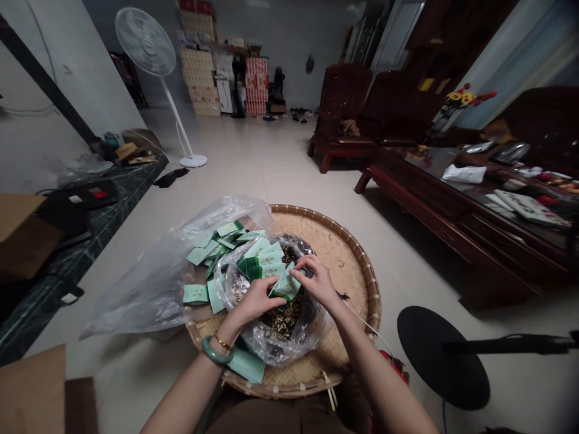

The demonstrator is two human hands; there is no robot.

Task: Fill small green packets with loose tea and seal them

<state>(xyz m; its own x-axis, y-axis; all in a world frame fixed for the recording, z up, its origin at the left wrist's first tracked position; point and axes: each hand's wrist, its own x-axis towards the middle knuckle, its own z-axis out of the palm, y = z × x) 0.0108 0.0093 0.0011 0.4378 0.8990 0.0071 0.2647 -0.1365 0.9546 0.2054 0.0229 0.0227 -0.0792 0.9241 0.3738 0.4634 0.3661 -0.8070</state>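
Observation:
Between my two hands is a light-green printed packet (288,284), held over a clear plastic bag (265,346) of loose dark and yellowish dried bits (284,322). My left hand (259,299) grips the packet's lower left edge with thumb and fingers. At its upper right, my right hand (316,278) pinches the corner. Several more green packets (266,259) lie fanned across the bag's far side. A heap of similar packets (205,253) rests to the left, and another packet (246,363) lies under my left wrist.
Everything sits on a round woven bamboo tray (357,259). A large clear plastic sheet (149,283) spreads off its left side. A black round stand base (443,357) is at right, near a dark wooden table (434,205). A white fan (147,45) stands farther back.

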